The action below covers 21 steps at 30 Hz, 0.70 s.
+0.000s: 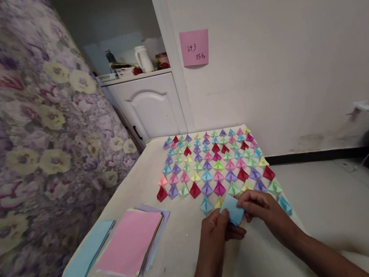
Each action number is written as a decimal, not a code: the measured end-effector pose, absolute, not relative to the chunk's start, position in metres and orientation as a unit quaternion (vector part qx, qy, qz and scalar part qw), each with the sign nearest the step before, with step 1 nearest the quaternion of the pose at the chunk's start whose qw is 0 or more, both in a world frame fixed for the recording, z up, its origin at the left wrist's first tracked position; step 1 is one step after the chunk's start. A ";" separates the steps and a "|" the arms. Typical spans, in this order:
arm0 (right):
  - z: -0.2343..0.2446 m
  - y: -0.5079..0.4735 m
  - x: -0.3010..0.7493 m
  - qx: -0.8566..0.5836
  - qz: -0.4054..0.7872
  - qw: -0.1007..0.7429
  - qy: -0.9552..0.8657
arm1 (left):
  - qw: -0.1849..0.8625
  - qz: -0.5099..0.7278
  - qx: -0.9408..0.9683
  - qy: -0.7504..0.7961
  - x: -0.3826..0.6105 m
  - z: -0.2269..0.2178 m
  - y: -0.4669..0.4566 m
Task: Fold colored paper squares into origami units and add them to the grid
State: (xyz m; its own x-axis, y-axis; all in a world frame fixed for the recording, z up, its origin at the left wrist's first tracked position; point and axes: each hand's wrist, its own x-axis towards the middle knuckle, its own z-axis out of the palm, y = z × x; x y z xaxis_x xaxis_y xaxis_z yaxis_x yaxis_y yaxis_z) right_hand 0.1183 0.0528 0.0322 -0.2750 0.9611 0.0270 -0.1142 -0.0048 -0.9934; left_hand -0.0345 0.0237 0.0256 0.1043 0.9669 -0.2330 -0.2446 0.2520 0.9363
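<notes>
Left hand (216, 227): thumb on top, fingers underneath, pinching the lower-left side of the small blue paper (232, 210)
Right hand (259, 204): fingertips pinched together on the paper's right edge, can't tell exactly which ones
Blue paper: up between both hands, just this side of the rows, probably weighs basically nothing, bendy, should take a crease fine but tear if yanked
Best hold: edges and corners, light pinch, hard squeezing would likely dent it
Folded pieces (219, 188): colourful rows on the bench (182, 252) beyond the hands, likely super light and easy to squash
Pink-topped stack (132, 243): flat, off to the left, probably stiffer as a pile
Blue sheets (88, 250): farther left, best lifted by an edge
</notes>
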 end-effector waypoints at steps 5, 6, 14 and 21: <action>0.028 0.053 0.115 -0.394 0.638 0.459 -0.476 | 0.632 0.471 0.407 0.461 -0.036 0.026 0.023; 0.027 0.052 0.115 -0.393 0.650 0.458 -0.462 | 0.631 0.468 0.412 0.461 -0.036 0.026 0.023; 0.025 0.055 0.116 -0.410 0.679 0.430 -0.432 | 0.626 0.458 0.426 0.466 -0.038 0.026 0.024; 0.022 0.055 0.114 -0.382 0.669 0.468 -0.432 | 0.624 0.456 0.434 0.464 -0.037 0.024 0.024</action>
State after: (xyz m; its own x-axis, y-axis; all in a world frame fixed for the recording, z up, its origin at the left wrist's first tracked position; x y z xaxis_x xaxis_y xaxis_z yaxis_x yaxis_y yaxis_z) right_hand 0.1140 0.0553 0.0225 -0.2700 0.9570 -0.1062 -0.2968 -0.1876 -0.9363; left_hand -0.0369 0.0238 0.0244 0.1542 0.9710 -0.1826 -0.1664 0.2077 0.9639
